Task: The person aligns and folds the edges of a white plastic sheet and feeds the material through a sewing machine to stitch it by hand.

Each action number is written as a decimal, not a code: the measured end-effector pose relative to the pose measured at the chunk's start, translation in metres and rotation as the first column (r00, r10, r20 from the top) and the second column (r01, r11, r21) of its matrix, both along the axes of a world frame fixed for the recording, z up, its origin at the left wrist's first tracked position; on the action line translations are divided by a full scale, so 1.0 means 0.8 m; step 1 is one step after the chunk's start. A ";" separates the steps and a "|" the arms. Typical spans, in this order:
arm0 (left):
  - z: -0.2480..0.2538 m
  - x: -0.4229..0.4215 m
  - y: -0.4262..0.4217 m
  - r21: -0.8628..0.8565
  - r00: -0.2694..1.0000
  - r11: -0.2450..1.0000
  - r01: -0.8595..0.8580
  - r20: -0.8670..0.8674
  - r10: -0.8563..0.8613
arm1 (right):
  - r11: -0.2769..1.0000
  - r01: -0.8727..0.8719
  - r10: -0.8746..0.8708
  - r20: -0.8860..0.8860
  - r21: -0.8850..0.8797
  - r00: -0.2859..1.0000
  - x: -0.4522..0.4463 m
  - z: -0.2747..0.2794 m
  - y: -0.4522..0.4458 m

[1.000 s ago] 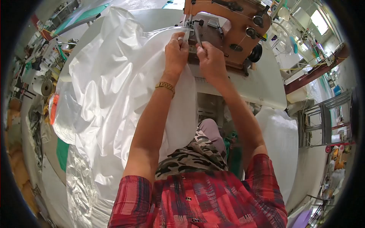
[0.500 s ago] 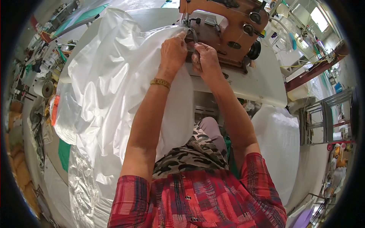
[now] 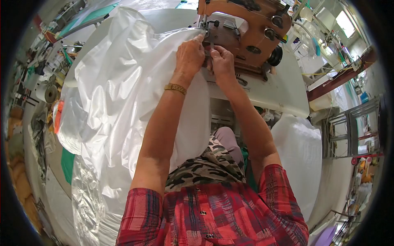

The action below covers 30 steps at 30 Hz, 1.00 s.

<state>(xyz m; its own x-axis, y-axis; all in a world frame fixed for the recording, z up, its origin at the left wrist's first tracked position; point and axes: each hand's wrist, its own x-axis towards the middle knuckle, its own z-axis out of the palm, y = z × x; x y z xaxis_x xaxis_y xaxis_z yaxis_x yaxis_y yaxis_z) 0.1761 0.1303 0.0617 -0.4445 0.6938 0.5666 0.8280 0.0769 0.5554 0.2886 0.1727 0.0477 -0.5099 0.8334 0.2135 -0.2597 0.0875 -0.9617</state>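
Note:
A brown sewing machine stands on the white table at the top. White shiny fabric lies in folds over the table's left side and reaches up to the machine's needle area. My left hand has its fingers closed on the edge of the fabric, just below the needle. Right beside it, my right hand pinches a thin, pale strip in front of the machine bed. The fingertips of both hands are close together.
The table edge runs below the machine. More white material hangs at the right. A metal ladder-like frame stands at far right, and a roll is at far left.
My right hand has drawn down from the machine bed, closer to my body. The strip it pinches shows less length. My left hand has shifted slightly, still at the fabric edge.

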 end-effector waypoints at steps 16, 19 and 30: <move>-0.003 -0.003 -0.001 0.169 0.989 0.983 0.074 0.115 -0.094 | 0.637 0.051 -0.470 0.335 0.769 0.817 0.019 0.007 0.029; -0.003 -0.001 -0.002 0.179 0.990 0.982 0.063 0.112 -0.084 | 0.659 -0.022 -0.446 0.413 0.752 0.794 0.021 0.015 0.028; -0.003 0.003 -0.002 0.065 0.996 0.998 -0.001 0.087 -0.004 | 0.614 -0.109 -0.440 0.454 0.782 0.775 0.026 0.023 0.035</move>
<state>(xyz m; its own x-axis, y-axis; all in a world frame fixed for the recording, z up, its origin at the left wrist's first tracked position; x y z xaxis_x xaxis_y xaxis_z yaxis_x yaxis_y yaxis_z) 0.1787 0.1289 0.0591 -0.4933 0.6575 0.5695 0.7762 0.0372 0.6294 0.3090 0.2006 0.0659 -0.6190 0.5961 0.5113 0.3881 0.7982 -0.4608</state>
